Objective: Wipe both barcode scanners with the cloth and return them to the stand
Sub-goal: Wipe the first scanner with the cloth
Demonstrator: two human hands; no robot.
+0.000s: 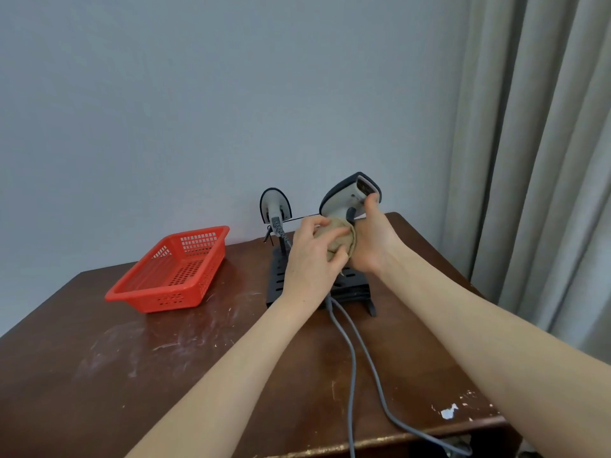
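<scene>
Head view. Right hand [370,241] grips the held scanner [347,200] around its handle, with the thumb up against the side of the head. The scanner is lifted clear of the stand [352,287], head uppermost and tilted toward 1 o'clock. Left hand [310,256] pinches the tan cloth [337,238], which is bunched and pressed onto the handle just below the trigger. The cloth lies between the two hands and touches both.

Second scanner [276,206] sits on the stand at 10 o'clock of the held one, head up, apart from both hands. The stand's black slotted base rests on the worktop [198,358] directly under the hands and is partly hidden by them.

Two grey cables [351,352] run from the stand area toward 6 o'clock and pass over the near edge. Red basket [172,272] sits at 9 o'clock of the stand, near it but not touching. The worktop is dark brown, scuffed pale, with a chipped patch at 5 o'clock. Grey curtain [535,160] hangs at 3 o'clock.
</scene>
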